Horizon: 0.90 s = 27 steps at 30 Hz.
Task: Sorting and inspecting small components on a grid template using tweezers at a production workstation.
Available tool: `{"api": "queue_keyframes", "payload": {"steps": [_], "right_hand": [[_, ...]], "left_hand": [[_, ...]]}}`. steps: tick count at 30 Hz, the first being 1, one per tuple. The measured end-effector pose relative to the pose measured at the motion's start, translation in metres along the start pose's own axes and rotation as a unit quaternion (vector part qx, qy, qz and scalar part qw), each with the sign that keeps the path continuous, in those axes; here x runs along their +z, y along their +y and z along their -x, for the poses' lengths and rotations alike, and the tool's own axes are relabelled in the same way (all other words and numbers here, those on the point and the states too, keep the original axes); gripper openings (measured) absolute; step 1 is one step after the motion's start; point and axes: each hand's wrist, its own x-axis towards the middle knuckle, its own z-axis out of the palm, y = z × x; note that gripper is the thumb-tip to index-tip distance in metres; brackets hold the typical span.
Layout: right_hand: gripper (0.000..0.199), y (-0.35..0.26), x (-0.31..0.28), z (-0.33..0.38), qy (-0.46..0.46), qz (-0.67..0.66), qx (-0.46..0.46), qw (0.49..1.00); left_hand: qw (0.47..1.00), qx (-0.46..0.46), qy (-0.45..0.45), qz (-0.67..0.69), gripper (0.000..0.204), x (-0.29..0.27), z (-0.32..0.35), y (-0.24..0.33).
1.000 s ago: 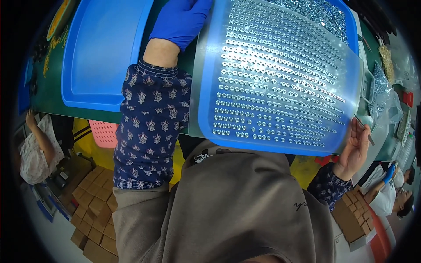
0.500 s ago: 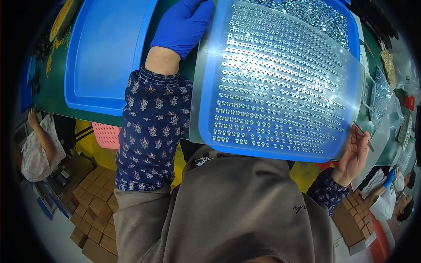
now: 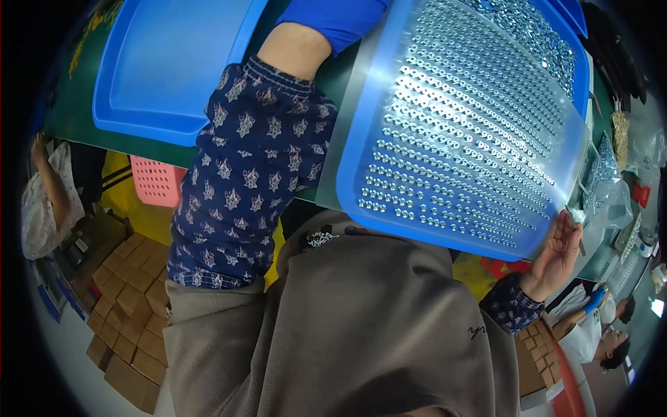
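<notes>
A blue tray [image 3: 356, 161] with rows of small shiny metal parts in its holes is held tilted above the green table [image 3: 73, 104]. A translucent sheet [image 3: 340, 111] lies against it. My left hand [image 3: 333, 17], in a blue glove, grips the tray's upper left edge at the top of the picture; its fingers are cut off or hidden. My bare right hand [image 3: 559, 250] holds the tray's lower right corner with its fingers on the rim. Loose metal parts [image 3: 535, 28] are heaped at the tray's far end.
An empty blue tray [image 3: 174, 62] lies on the table to the left. Below the table edge are a pink basket [image 3: 156, 182] and stacked cardboard boxes [image 3: 118, 306]. A person [image 3: 42, 194] is at the far left, another person [image 3: 597, 333] at the lower right.
The held tray has shifted up and right in view. My gloved left hand has slid toward the top edge and is now mostly cut off.
</notes>
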Motion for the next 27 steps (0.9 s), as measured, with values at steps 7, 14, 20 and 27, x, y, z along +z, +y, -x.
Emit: {"api": "queue_keyframes", "payload": {"steps": [7,14,20,27], "right_hand": [[0.027,-0.001,0.003,0.000,0.050,0.044,-0.005,0.998],[0.025,0.000,0.007,-0.001,0.072,0.039,-0.005,0.997],[0.021,-0.012,0.033,0.009,0.071,0.189,-0.124,0.972],[0.023,0.005,0.145,0.030,-0.295,0.442,-0.271,0.802]], "left_hand": [[0.991,0.130,0.003,-0.045,0.026,-0.004,0.005,-0.003],[0.988,0.141,0.008,-0.065,0.026,-0.006,0.005,-0.007],[0.992,0.122,0.003,-0.042,0.027,-0.005,0.004,-0.002],[0.999,0.040,-0.007,0.026,0.023,-0.003,0.002,-0.007]]}}
